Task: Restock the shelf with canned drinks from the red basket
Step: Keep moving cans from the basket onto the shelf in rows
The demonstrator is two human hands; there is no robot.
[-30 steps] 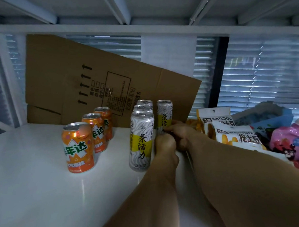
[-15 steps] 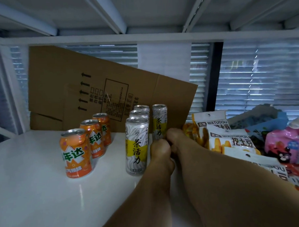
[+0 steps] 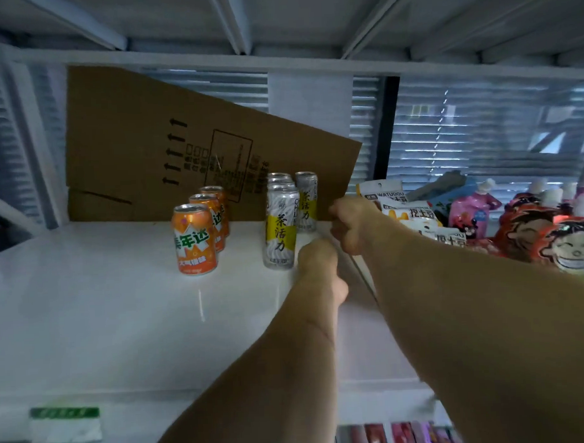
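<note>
Three orange cans (image 3: 194,239) stand in a row running back on the white shelf (image 3: 104,313). To their right is a row of tall silver-and-yellow cans, with the front one (image 3: 281,235) nearest me. One more silver-and-yellow can (image 3: 306,200) stands at the back right. My left hand (image 3: 319,263) is curled shut just right of the front tall can, close to it. My right hand (image 3: 351,222) is a closed fist just right of the back can, apart from it. Neither hand shows a can in it. The red basket is out of view.
A brown cardboard sheet (image 3: 146,144) leans against the back behind the cans. Snack bags (image 3: 410,212) and drink pouches (image 3: 471,213) crowd the shelf's right side. A thin dark strip (image 3: 366,278) runs between my forearms. The upper shelf (image 3: 275,21) hangs low overhead. A green price tag (image 3: 65,425) marks the front edge.
Both hands have drawn back a little from the back right can. The view has pulled back and tilted, so the shelf's front edge and more pouches at the right now show.
</note>
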